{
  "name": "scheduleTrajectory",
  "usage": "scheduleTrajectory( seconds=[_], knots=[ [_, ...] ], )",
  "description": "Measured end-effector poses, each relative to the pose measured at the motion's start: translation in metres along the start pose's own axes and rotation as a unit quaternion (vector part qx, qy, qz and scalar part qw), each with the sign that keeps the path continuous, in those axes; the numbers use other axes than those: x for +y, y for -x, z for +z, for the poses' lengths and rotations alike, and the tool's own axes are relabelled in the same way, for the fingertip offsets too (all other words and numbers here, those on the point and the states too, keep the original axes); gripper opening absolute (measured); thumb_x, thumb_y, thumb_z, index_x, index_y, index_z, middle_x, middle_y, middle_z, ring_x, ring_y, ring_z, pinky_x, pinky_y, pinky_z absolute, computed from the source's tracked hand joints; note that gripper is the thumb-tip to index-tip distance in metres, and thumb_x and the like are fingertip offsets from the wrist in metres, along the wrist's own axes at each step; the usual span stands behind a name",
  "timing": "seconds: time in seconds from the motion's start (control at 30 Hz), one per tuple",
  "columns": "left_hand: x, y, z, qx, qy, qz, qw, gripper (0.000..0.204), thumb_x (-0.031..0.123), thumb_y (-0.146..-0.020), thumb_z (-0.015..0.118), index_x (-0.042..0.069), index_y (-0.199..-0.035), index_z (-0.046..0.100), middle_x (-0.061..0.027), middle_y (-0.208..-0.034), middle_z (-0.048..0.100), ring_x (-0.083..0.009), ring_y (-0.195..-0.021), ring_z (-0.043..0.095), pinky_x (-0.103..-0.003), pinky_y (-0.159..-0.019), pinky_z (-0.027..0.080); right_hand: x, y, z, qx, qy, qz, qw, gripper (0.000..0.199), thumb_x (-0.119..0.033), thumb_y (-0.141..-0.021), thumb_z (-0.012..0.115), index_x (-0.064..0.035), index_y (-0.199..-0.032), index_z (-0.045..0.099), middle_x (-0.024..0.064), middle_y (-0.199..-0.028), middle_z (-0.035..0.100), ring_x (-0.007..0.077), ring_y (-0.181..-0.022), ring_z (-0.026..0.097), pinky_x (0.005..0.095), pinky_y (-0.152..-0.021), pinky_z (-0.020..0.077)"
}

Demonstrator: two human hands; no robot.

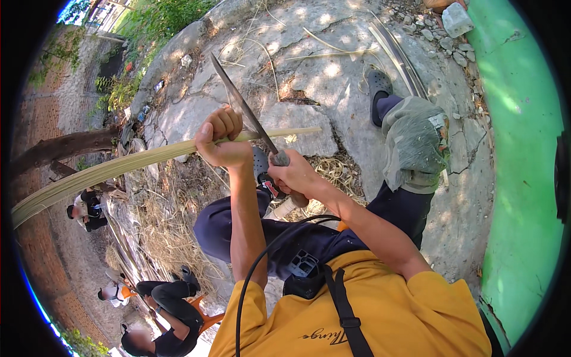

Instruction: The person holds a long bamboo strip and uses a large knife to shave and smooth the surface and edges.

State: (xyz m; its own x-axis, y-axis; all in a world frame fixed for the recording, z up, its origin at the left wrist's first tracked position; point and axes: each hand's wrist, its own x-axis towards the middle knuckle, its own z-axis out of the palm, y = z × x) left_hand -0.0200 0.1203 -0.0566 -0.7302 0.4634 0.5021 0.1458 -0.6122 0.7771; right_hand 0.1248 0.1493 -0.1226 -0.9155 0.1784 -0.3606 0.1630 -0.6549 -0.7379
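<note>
My left hand (pixel 225 141) is closed around a long pale bamboo strip (pixel 119 162), which bends away to the far left; its thinner end sticks out to the right past my fist. My right hand (pixel 294 175) grips the handle of a long knife (pixel 245 108). The dark, narrow blade points up and to the left, crossing the strip just right of my left fist. Whether its edge cuts into the strip or only rests against it, I cannot tell. Below both hands are my bent legs in dark trousers, with a grey cloth (pixel 413 143) over the right knee.
Curled shavings (pixel 336 175) lie between my feet on cracked concrete (pixel 357 113). Split strips (pixel 398 56) rest beyond my right shoe (pixel 378 92). A green wall (pixel 517 119) rises on the right. Several people sit at the left, the nearest person (pixel 169 306) on an orange chair.
</note>
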Motion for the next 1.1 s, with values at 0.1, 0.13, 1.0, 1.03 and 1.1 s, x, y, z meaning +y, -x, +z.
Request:
scheduleTrajectory(
  seconds=[0.1, 0.13, 1.0, 1.03, 1.1],
  knots=[
    [-0.005, 0.0, -0.005, -0.002, -0.028, 0.007, 1.0, 0.043, 0.035, -0.09, 0.047, 0.014, -0.061, 0.022, 0.0009, -0.056, 0.022, -0.0111, -0.049, 0.018, -0.031, -0.046, 0.014, 0.003, -0.003, -0.007, 0.005, -0.002, 0.037, 0.999, 0.018, -0.009, -0.083, 0.061, -0.0044, -0.067, 0.053, 0.0019, -0.054, 0.05, 0.0115, -0.043, 0.046, 0.0309, -0.041, 0.0371],
    [-0.004, 0.0, -0.009, -0.002, -0.029, 0.006, 1.0, 0.043, 0.035, -0.09, 0.047, 0.014, -0.061, 0.022, 0.0009, -0.056, 0.022, -0.0111, -0.049, 0.018, -0.031, -0.046, 0.014, 0.0, -0.002, -0.004, 0.005, -0.002, 0.038, 0.999, 0.018, -0.009, -0.083, 0.061, -0.0044, -0.067, 0.053, 0.0019, -0.054, 0.05, 0.0115, -0.043, 0.046, 0.0309, -0.041, 0.0371],
    [-0.003, -0.009, -0.017, 0.05, -0.004, -0.015, 0.999, 0.042, 0.035, -0.089, 0.044, 0.014, -0.061, 0.019, 0.0016, -0.056, 0.018, -0.0111, -0.05, 0.014, -0.031, -0.047, 0.012, 0.015, -0.018, -0.017, 0.015, 0.004, 0.03, 0.999, 0.015, -0.007, -0.083, 0.059, -0.0047, -0.071, 0.05, 0.0008, -0.058, 0.048, 0.0097, -0.043, 0.043, 0.0289, -0.039, 0.0347],
    [-0.002, -0.008, -0.016, 0.043, -0.012, -0.018, 0.999, 0.042, 0.035, -0.089, 0.044, 0.014, -0.062, 0.019, 0.0015, -0.056, 0.018, -0.0115, -0.05, 0.014, -0.031, -0.047, 0.013, 0.003, -0.014, -0.009, 0.001, -0.012, 0.039, 0.999, 0.015, -0.006, -0.084, 0.059, -0.0055, -0.073, 0.049, -0.0002, -0.059, 0.047, 0.0091, -0.044, 0.042, 0.0284, -0.04, 0.0336],
    [-0.002, -0.007, -0.013, 0.03, -0.001, -0.015, 0.999, 0.042, 0.035, -0.089, 0.044, 0.014, -0.061, 0.019, 0.0014, -0.056, 0.018, -0.0114, -0.05, 0.014, -0.031, -0.047, 0.013, 0.002, -0.015, -0.001, 0.001, 0.017, 0.026, 1.0, 0.014, -0.01, -0.082, 0.061, -0.0023, -0.073, 0.054, 0.0032, -0.058, 0.051, 0.0125, -0.042, 0.047, 0.0322, -0.04, 0.0376]
  ],
)
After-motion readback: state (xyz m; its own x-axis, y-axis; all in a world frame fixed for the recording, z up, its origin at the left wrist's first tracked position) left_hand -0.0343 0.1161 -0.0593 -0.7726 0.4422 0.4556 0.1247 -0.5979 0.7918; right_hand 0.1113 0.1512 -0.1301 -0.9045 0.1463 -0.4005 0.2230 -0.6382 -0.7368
